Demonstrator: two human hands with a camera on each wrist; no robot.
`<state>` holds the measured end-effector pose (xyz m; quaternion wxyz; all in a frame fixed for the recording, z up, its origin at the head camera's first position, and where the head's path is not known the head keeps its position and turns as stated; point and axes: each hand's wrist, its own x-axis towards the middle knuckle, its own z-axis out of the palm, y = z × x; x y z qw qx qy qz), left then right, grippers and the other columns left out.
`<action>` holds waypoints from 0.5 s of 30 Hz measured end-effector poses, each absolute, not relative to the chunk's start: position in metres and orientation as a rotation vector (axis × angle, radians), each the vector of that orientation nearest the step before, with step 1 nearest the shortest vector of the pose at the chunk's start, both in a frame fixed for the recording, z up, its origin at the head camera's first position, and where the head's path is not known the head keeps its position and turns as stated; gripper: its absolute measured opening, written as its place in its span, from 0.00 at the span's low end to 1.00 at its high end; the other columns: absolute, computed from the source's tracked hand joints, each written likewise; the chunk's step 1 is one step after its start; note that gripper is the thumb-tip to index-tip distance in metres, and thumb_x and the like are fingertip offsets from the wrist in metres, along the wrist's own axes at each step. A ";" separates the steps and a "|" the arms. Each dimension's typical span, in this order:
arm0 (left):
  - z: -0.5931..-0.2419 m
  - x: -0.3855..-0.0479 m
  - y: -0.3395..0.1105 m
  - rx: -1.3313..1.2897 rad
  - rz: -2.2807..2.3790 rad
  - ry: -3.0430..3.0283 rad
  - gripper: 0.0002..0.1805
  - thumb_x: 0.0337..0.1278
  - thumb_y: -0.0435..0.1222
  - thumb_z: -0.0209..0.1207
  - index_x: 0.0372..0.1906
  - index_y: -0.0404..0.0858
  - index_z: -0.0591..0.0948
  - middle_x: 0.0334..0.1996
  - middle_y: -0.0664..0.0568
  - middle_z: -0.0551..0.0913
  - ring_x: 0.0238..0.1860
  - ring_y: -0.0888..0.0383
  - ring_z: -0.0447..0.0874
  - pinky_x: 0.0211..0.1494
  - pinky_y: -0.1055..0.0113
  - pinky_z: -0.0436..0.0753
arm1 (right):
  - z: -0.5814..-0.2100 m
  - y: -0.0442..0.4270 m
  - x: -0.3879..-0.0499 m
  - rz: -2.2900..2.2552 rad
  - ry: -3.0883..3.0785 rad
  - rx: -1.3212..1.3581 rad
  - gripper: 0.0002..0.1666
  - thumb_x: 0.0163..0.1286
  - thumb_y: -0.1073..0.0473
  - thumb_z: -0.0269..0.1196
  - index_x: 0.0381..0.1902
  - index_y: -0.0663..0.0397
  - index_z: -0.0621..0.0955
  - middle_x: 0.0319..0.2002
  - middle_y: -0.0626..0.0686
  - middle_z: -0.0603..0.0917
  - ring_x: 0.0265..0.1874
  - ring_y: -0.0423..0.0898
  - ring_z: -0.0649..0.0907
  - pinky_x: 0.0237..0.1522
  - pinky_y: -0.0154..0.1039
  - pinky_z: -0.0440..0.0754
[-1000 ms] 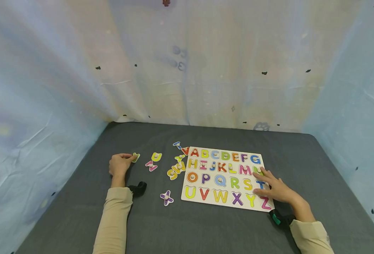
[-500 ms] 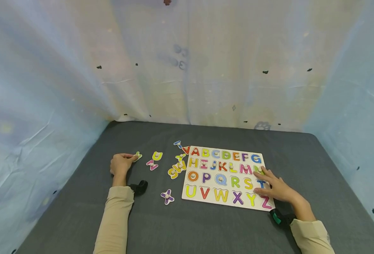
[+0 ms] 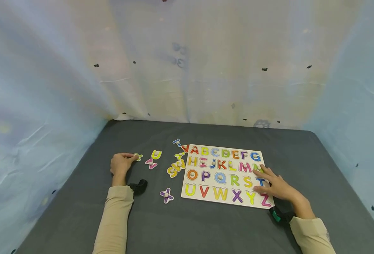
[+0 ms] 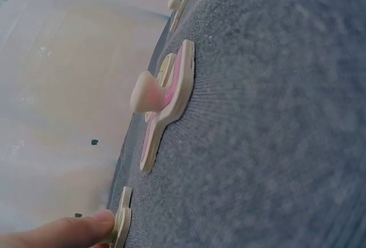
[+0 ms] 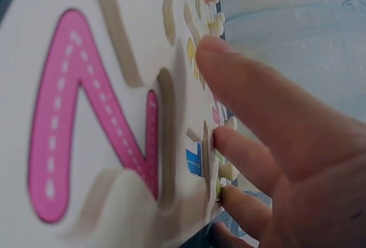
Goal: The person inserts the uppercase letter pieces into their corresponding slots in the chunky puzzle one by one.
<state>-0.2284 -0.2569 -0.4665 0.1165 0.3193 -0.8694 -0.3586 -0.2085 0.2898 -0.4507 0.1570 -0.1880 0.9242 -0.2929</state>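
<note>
On the left of the dark table, my left hand [image 3: 120, 165] pinches a small green-and-white letter piece [image 3: 138, 157] by its knob. Which letter it is cannot be made out. In the left wrist view a fingertip touches this piece [image 4: 124, 219], and a pink letter piece [image 4: 171, 102] with a knob lies nearby. My right hand [image 3: 276, 185] rests with spread fingers on the right side of the white alphabet puzzle board [image 3: 178, 196]. Its fingers partly cover the N and T places. The right wrist view shows the pink Z recess [image 5: 54, 122] beside the thumb.
Loose letter pieces lie between hand and board: a green U [image 3: 156, 154], a pink Z [image 3: 151, 163], a yellow S [image 3: 172, 171], a yellow W [image 3: 179, 164], a red V [image 3: 185, 148], a blue T [image 3: 177, 142]. Nearer lies a purple X [image 3: 166, 195]. Fabric walls enclose the table.
The green piece in my left hand has turned and shifted slightly right. My right hand keeps its place on the board, and the other pieces lie as before.
</note>
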 end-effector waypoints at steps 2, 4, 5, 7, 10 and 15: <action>-0.464 -0.229 -0.257 0.911 -1.044 -2.536 0.18 0.52 0.50 0.67 0.38 0.40 0.88 0.46 0.40 0.86 0.46 0.41 0.80 0.47 0.45 0.74 | -0.450 0.289 -0.210 -0.838 2.646 -0.532 0.47 0.59 0.45 0.67 0.71 0.59 0.64 0.74 0.73 0.46 0.71 0.78 0.42 0.62 0.79 0.33; -0.461 -0.230 -0.256 0.888 -1.046 -2.533 0.18 0.52 0.50 0.66 0.39 0.41 0.89 0.46 0.41 0.86 0.46 0.42 0.81 0.46 0.46 0.74 | -0.450 0.288 -0.210 -0.833 2.646 -0.527 0.47 0.59 0.44 0.67 0.71 0.59 0.64 0.74 0.73 0.46 0.71 0.78 0.42 0.62 0.79 0.33; -0.459 -0.230 -0.254 0.880 -1.049 -2.533 0.18 0.52 0.50 0.66 0.40 0.41 0.89 0.46 0.42 0.86 0.46 0.42 0.81 0.46 0.47 0.75 | -0.450 0.288 -0.211 -0.828 2.646 -0.527 0.47 0.60 0.44 0.67 0.71 0.59 0.64 0.74 0.73 0.46 0.71 0.78 0.42 0.62 0.79 0.33; -0.455 -0.230 -0.251 0.866 -1.051 -2.545 0.18 0.52 0.51 0.66 0.41 0.42 0.88 0.47 0.42 0.86 0.47 0.42 0.81 0.46 0.47 0.75 | -0.450 0.288 -0.211 -0.824 2.644 -0.526 0.47 0.60 0.44 0.66 0.71 0.59 0.64 0.74 0.73 0.46 0.71 0.77 0.42 0.62 0.79 0.33; -0.448 -0.228 -0.245 0.821 -1.047 -2.573 0.18 0.53 0.50 0.66 0.42 0.42 0.88 0.49 0.42 0.86 0.45 0.44 0.82 0.42 0.52 0.76 | -0.450 0.288 -0.211 -0.827 2.641 -0.531 0.47 0.60 0.44 0.66 0.71 0.59 0.64 0.74 0.73 0.46 0.72 0.77 0.43 0.63 0.78 0.34; -0.439 -0.229 -0.229 0.662 -1.043 -2.624 0.18 0.53 0.48 0.66 0.43 0.40 0.88 0.33 0.42 0.87 0.25 0.55 0.75 0.25 0.66 0.67 | -0.449 0.289 -0.209 -0.842 2.636 -0.533 0.48 0.60 0.45 0.67 0.71 0.59 0.63 0.74 0.73 0.47 0.71 0.78 0.43 0.63 0.79 0.35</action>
